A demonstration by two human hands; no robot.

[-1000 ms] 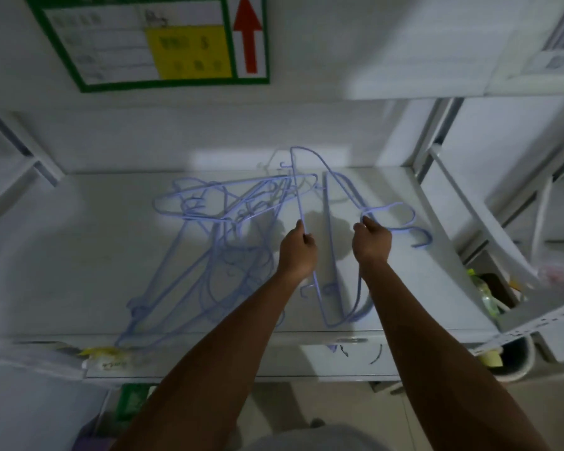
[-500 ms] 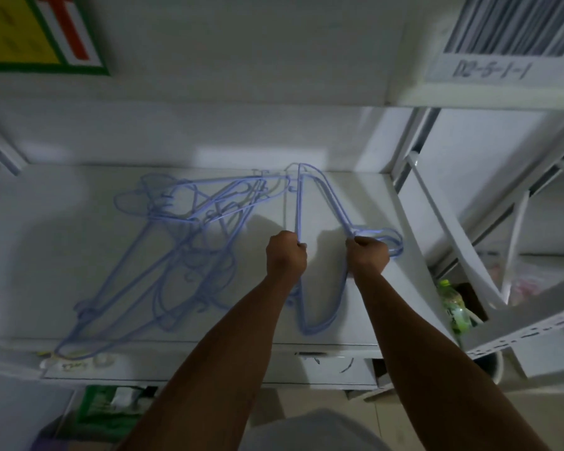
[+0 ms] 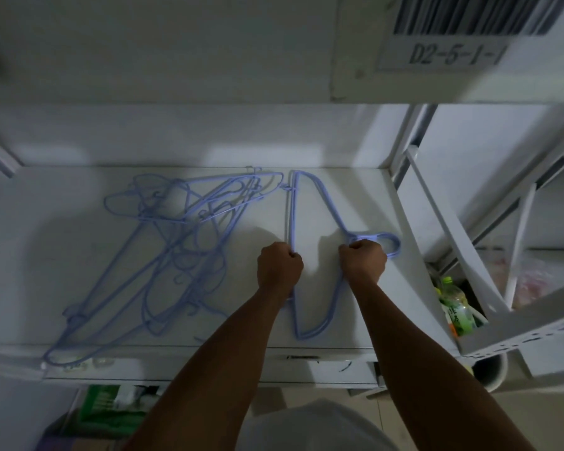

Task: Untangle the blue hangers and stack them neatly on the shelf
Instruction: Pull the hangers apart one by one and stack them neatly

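Blue hangers [image 3: 292,216] lie in two groups on the shelf [image 3: 365,190]: a small aligned set on the right, which you hold, and a tangled pile [image 3: 189,242] well to the left, its lower ends reaching the front edge. Your left hand [image 3: 279,266] has its grip curled round the straight bottom bars. Your right hand [image 3: 363,262] is fisted round the necks just below the hooks, which poke out to the right.

They look like thin coated wire — light, springy and apt to snag hook on hook. Neck and bar seem the surest places to hold, not a corner.

Just past the shelf's right edge stand a slanted white brace [image 3: 453,242] and some green-labelled bottles [image 3: 455,304]. The upper shelf with its barcode label [image 3: 443,50] hangs low overhead — probably little headroom for lifting the tangle.
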